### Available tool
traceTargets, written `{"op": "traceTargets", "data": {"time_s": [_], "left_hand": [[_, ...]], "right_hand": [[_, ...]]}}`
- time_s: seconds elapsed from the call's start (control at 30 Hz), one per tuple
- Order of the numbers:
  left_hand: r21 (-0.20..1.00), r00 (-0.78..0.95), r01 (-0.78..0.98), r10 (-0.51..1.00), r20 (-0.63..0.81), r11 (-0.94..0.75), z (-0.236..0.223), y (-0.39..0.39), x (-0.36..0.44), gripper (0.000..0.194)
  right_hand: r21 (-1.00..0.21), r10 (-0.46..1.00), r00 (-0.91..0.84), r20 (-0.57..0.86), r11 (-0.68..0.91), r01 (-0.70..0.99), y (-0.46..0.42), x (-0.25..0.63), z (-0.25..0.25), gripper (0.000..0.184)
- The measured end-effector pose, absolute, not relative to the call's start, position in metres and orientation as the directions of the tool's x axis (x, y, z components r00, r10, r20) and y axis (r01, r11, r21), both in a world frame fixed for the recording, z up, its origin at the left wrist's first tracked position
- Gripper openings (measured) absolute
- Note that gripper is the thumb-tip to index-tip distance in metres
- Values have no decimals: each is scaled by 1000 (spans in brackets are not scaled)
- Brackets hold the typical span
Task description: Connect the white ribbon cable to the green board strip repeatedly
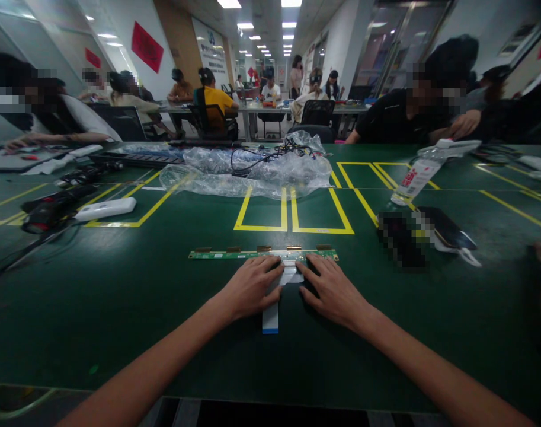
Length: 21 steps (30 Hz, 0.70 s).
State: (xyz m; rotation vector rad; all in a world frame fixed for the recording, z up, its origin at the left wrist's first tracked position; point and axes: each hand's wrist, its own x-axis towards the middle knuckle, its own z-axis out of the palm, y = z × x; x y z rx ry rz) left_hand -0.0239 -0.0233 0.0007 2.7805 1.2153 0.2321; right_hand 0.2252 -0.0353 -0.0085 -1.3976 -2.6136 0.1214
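A long, narrow green circuit board point(247, 255) with several gold-coloured tabs along its far edge lies crosswise in front of me. At its near side, around the middle, is a white flat ribbon cable point(270, 320) that is folded and has a blue end pointing toward me. My left hand point(252, 287) is closed on the cable, thumb on its fold and index finger by the board; the palm covers part of it. My right hand point(335, 289) is open, fingers spread, its index fingertip at the cable's right edge near the board. Whether the cable sits in a connector I cannot tell.
Crumpled clear plastic wrap point(261, 172) with black cables lies farther back. A bottle point(415, 178) and a dark phone point(448, 228) are at the right. Black gear point(52, 207) and a white device point(105, 209) lie left. Yellow tape point(263, 228) marks the tabletop; people sit around.
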Motion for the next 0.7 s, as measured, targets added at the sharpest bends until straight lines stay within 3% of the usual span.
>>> {"op": "traceTargets", "data": {"time_s": [0.7], "left_hand": [[181,653,726,748,123,-664,-4,-21,-23,45]], "right_hand": [[-205,810,-574,119,586,784,-30,234,-10,57]]}}
